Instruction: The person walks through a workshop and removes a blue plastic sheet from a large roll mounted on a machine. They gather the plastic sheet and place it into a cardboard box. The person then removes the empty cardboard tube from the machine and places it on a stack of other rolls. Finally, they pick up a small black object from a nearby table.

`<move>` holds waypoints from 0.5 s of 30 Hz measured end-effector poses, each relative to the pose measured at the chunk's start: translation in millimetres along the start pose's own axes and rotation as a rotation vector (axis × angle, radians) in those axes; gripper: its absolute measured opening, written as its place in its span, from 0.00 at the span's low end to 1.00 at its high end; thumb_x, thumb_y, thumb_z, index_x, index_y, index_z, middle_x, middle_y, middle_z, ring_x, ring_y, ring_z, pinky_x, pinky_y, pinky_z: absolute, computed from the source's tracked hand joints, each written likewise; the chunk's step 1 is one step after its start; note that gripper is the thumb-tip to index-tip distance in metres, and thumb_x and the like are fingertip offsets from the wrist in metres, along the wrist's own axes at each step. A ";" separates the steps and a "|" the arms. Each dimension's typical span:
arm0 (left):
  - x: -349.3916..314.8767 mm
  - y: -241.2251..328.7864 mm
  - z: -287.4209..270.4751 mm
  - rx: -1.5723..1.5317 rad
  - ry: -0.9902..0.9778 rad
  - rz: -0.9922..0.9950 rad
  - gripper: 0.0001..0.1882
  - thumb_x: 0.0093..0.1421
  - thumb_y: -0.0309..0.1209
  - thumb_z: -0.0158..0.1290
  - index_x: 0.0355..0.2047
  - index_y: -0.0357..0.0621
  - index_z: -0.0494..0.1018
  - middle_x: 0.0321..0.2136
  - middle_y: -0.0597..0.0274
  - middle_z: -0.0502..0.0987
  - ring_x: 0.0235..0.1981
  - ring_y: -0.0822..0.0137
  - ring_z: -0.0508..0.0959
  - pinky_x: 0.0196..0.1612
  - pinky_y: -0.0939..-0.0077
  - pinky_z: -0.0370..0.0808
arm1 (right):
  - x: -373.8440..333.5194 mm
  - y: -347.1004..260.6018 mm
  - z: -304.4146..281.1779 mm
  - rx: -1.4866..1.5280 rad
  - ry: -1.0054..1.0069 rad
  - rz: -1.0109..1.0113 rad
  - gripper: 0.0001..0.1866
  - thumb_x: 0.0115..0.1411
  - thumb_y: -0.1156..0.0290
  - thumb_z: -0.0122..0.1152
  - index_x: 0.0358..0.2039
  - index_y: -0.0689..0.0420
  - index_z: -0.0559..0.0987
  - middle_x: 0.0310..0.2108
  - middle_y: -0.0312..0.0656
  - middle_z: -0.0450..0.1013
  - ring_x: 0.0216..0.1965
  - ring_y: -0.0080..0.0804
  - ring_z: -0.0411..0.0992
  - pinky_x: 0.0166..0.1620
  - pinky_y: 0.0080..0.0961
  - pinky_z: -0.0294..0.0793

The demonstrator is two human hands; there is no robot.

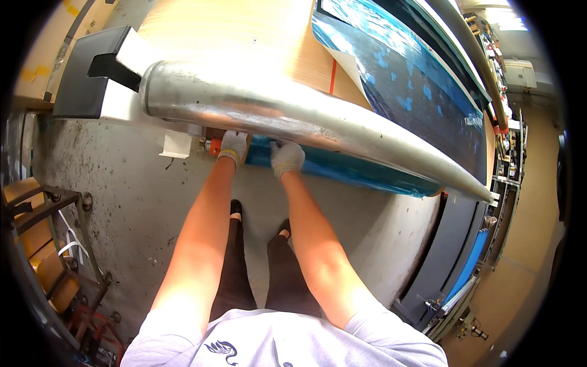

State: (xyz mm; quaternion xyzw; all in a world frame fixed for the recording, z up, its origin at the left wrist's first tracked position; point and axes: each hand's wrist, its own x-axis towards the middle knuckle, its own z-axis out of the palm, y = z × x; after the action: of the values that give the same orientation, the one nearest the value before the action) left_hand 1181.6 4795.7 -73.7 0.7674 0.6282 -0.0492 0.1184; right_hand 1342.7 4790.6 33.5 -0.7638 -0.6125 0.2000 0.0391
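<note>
The blue film roll (342,170) is slung beneath a thick metal roller (275,107), along the near side of the wooden desk (208,37); by its left end, next to an orange-red collar (215,147), the gloved left hand (233,145) is placed, perhaps so that this end can be steadied; the gloved right hand (287,159) is laid against the blue film a little further along, presumably so that the roll is governed from two points; the left fingers appear bent over the end, but whether anything is pinched cannot be told, since their tips are hidden; on the right, the thumb side seems spread from the rest, and the grip cannot be told either.

On the desk a dark sheet with blue film (422,92) is spread flat, its near corner curled so that a pale underside is shown; the roller is probably set above the roll so that material can be guided past it.

As for containers, brown boards (52,281) are carried in a wheeled metal frame (49,212) at the left; small goods, too tiny to be made out, are held on the shelving (507,181) at the far right.
</note>
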 end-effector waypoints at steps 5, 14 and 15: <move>-1.9 2.1 -78.9 0.165 -0.362 0.030 0.21 0.63 0.32 0.43 0.57 0.45 0.67 0.56 0.49 0.69 0.58 0.52 0.67 0.58 0.61 0.65 | -86.9 52.2 37.6 0.138 -0.172 -0.347 0.06 0.51 0.66 0.61 0.26 0.54 0.79 0.28 0.44 0.76 0.32 0.45 0.73 0.42 0.39 0.72; -154.6 97.2 2.6 -1.047 -0.309 -0.254 0.40 0.60 0.51 0.53 0.62 0.35 0.55 0.48 0.45 0.72 0.41 0.53 0.75 0.41 0.59 0.75 | -161.0 84.4 8.8 1.482 -0.195 0.440 0.09 0.62 0.67 0.60 0.36 0.60 0.78 0.32 0.31 0.72 0.33 0.23 0.67 0.39 0.23 0.67; -160.2 113.3 16.2 -1.106 -0.342 -0.171 0.36 0.61 0.49 0.53 0.59 0.34 0.59 0.46 0.46 0.73 0.40 0.54 0.76 0.41 0.60 0.74 | -168.9 79.3 -3.8 1.467 -0.240 0.563 0.09 0.61 0.67 0.61 0.36 0.60 0.78 0.32 0.32 0.72 0.33 0.23 0.67 0.39 0.23 0.67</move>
State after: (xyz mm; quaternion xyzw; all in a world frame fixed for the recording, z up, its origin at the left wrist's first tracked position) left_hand 1260.5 4618.5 -39.9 0.5195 0.5921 0.1534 0.5967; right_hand 1388.4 4611.1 56.3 -0.6425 -0.1083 0.6357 0.4140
